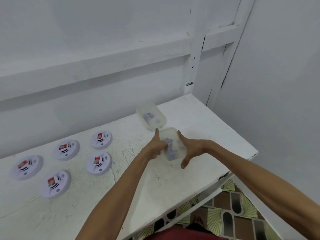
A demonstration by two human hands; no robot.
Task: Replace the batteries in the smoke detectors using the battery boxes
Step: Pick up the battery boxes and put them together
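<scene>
Two clear plastic battery boxes stand on the white table (199, 118). The near box (171, 135) sits between my hands and holds several batteries. My left hand (158, 147) grips its left side, index finger stretched along the rim. Against the right side presses my right hand (187, 149), with the thumb at the near corner. The far box (150, 116) lies just behind, lid on, touching the near one. Several round white smoke detectors with red labels lie to the left, among them one at the back (101, 140) and one in the middle (98, 163).
The table's right edge and front edge drop to a patterned tiled floor (233, 213). A white wall runs behind the table, and a white door frame (216, 66) stands at the back right corner.
</scene>
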